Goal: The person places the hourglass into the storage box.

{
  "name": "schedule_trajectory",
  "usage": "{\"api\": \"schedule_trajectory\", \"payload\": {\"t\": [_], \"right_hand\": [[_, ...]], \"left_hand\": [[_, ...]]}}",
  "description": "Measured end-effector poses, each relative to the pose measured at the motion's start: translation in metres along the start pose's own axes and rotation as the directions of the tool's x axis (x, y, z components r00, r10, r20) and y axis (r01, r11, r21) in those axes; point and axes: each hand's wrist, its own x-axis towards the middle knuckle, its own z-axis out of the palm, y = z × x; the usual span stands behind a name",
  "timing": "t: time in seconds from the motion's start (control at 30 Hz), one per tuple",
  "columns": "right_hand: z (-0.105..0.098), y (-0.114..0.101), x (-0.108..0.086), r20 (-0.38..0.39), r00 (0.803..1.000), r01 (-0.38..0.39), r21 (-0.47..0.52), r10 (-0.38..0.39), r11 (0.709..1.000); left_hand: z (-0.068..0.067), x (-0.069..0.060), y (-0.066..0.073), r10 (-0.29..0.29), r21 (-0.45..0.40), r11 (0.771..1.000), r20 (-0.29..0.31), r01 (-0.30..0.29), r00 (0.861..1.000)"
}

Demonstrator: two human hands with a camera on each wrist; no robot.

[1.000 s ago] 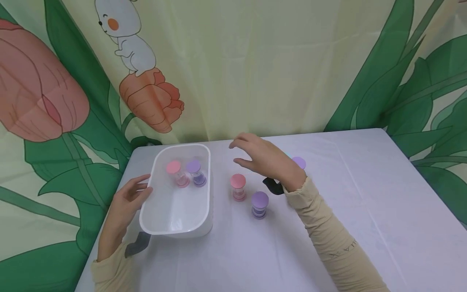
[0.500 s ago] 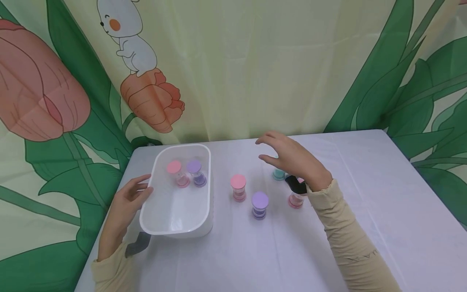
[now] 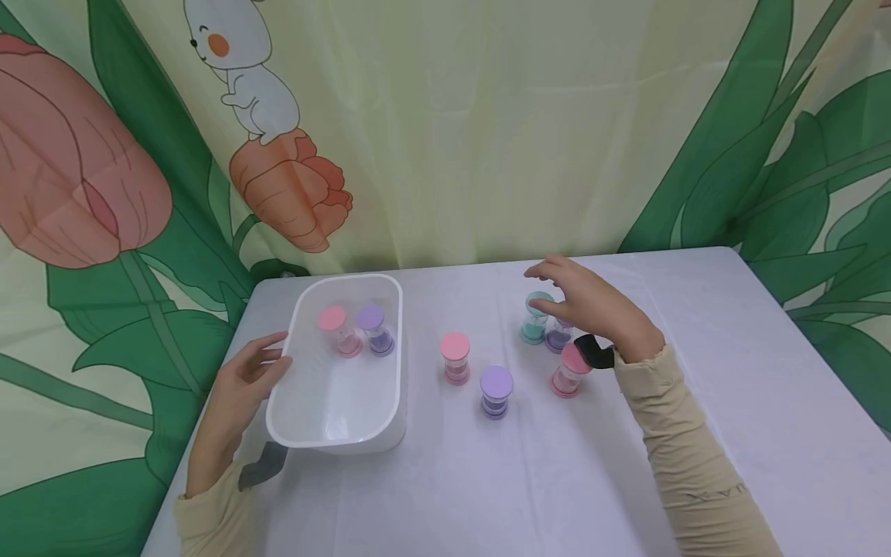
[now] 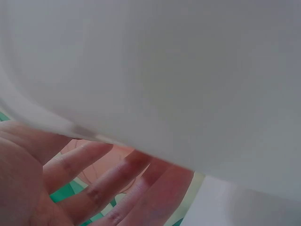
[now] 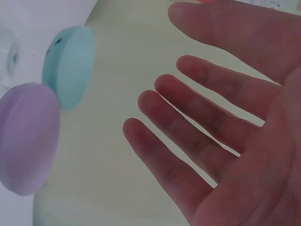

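My left hand [image 3: 237, 391] rests against the left side of a white plastic bin [image 3: 341, 406], fingers fairly straight along its rim. Inside the bin lie a pink hourglass [image 3: 339, 333] and a purple hourglass [image 3: 376, 333]. My right hand [image 3: 602, 305], holding nothing, hovers with spread fingers by a teal hourglass [image 3: 533, 329]. Beside the teal one, partly hidden by that hand, is another purple hourglass [image 3: 558, 340]. In the right wrist view, the teal cap [image 5: 70, 68] and the purple cap [image 5: 28, 139] sit apart from the fingers.
A pink hourglass [image 3: 571, 373] stands below my right wrist. Between the bin and my right hand stand one more pink hourglass [image 3: 455, 357] and one more purple hourglass [image 3: 496, 391]. A printed curtain [image 3: 522, 139] hangs behind the white-covered table [image 3: 431, 495].
My right hand has moved right, away from the bin side, and now hovers by the teal hourglass, uncovering hourglasses that it had hidden. My left hand and the bin have stayed put.
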Motion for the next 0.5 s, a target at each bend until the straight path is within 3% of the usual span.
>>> {"api": "schedule_trajectory", "payload": {"t": [0.5], "right_hand": [[0.006,0.018,-0.003,0.068,0.998,-0.004,0.097,-0.003,0.995]], "left_hand": [[0.0,0.0,0.001,0.0,-0.004,1.0,-0.008,0.0,1.0]]}}
